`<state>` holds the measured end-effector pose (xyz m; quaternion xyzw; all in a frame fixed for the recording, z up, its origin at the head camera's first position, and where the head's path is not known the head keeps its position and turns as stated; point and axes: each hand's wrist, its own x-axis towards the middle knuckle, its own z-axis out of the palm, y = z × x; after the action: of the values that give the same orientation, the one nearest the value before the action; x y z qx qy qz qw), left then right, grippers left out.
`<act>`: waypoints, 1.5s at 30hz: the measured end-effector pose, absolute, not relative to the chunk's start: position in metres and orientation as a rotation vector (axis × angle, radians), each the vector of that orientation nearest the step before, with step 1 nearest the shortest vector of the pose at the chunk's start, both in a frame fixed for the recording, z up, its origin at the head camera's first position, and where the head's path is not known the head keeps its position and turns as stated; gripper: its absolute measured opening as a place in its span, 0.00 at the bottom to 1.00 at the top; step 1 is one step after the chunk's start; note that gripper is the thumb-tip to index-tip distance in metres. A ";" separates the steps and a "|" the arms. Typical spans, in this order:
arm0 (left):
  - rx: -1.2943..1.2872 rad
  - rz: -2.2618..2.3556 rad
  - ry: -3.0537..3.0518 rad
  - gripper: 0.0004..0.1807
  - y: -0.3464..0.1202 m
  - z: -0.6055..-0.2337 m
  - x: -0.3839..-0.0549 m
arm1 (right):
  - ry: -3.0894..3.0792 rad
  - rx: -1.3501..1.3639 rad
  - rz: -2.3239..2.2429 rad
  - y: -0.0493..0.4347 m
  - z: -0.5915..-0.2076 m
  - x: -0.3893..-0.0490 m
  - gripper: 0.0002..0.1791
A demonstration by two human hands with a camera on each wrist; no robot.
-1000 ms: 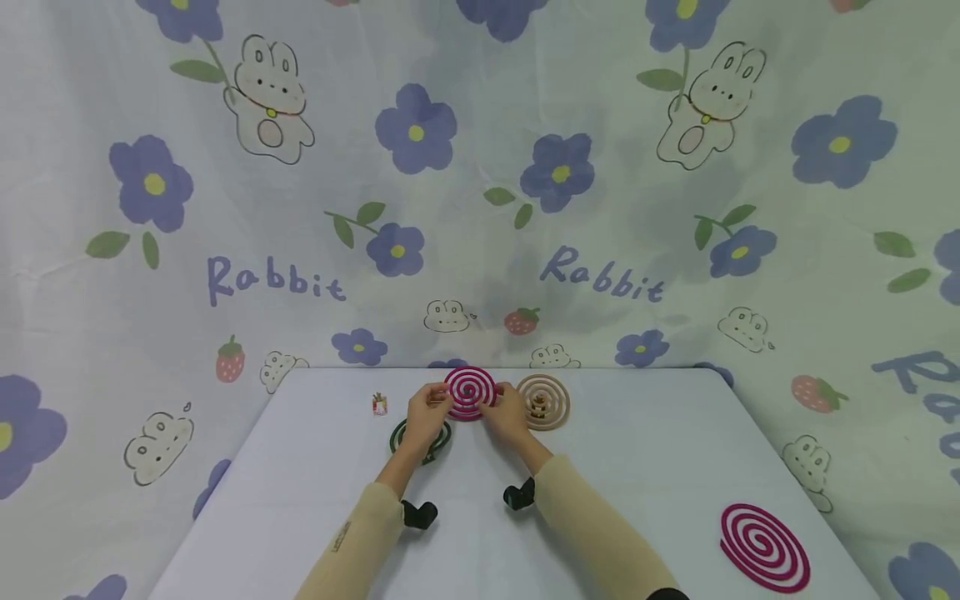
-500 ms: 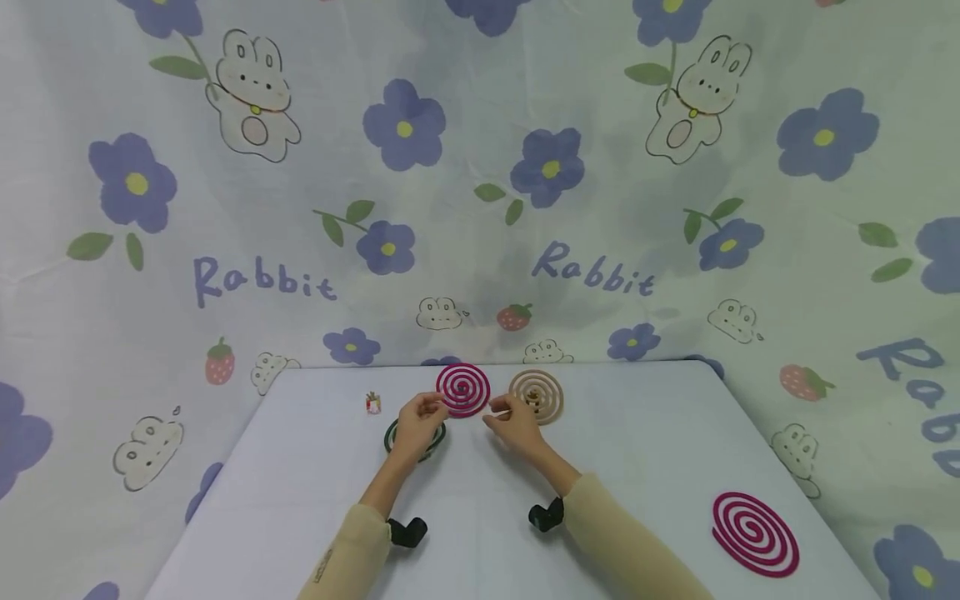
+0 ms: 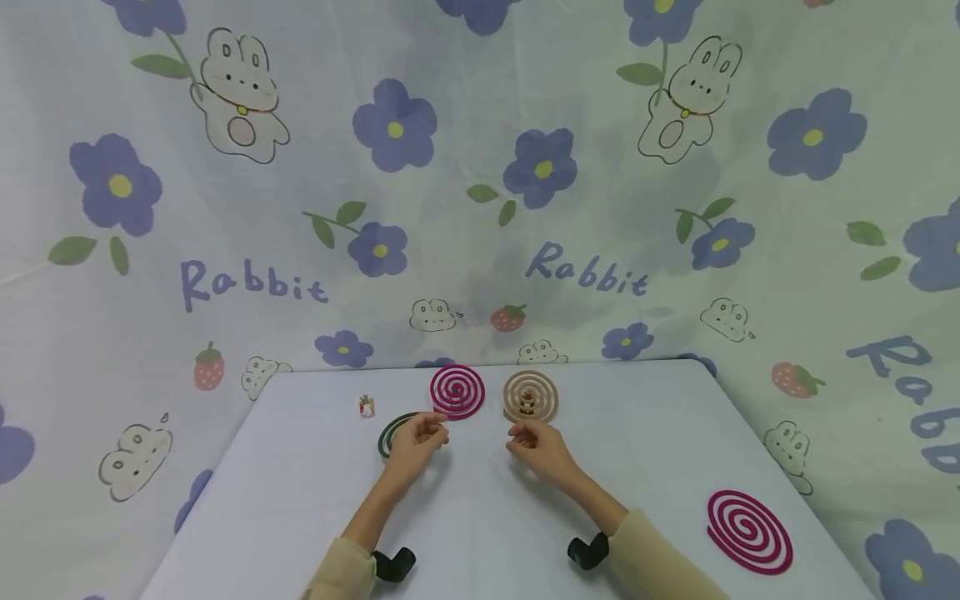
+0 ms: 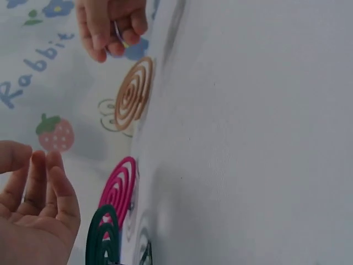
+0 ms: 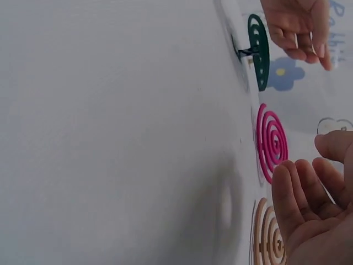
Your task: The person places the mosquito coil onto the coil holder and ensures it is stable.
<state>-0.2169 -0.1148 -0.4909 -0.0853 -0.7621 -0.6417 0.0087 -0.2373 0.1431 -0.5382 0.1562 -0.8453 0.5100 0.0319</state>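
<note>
My left hand [image 3: 416, 443] hovers with loosely bent fingers over the near right side of a dark green mosquito coil [image 3: 385, 437], hiding part of it. In the right wrist view this green coil [image 5: 259, 52] is raised on a small dark stand. A magenta mosquito coil [image 3: 457, 392] sits just beyond the left fingers, at the far edge. My right hand [image 3: 546, 450] is held in the air below a tan mosquito coil [image 3: 530, 397], fingers relaxed. Both palms look bare in the wrist views, where the left hand [image 4: 41, 210] and right hand [image 5: 314, 204] show thumb and fingers apart.
Another magenta coil [image 3: 750, 532] lies flat at the table's right front. A small red and white item [image 3: 367, 407] is at the far left, too small to identify. Behind the white table [image 3: 637, 467] hangs a patterned cloth [image 3: 465, 250].
Both hands have let go of the far magenta coil and drawn back towards the person, the right one also outward. The coil stays at the far edge. The head view has shifted slightly.
</note>
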 end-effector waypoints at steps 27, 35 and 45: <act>-0.572 -2.187 -2.469 0.10 -0.089 -0.503 -0.186 | -2.719 0.246 1.386 0.238 -0.518 -0.166 0.10; -0.675 -2.197 -2.489 0.13 -0.076 -0.517 -0.189 | -2.726 0.041 1.274 0.275 -0.521 -0.155 0.10; -0.712 -2.217 -2.486 0.13 -0.055 -0.523 -0.194 | -2.690 -0.102 1.088 0.319 -0.518 -0.142 0.11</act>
<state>-0.1937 -0.0546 -0.5226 -0.2073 -0.7235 -0.6451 -0.1319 -0.1423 0.3186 -0.5177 -0.0348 -0.9199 0.3721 0.1185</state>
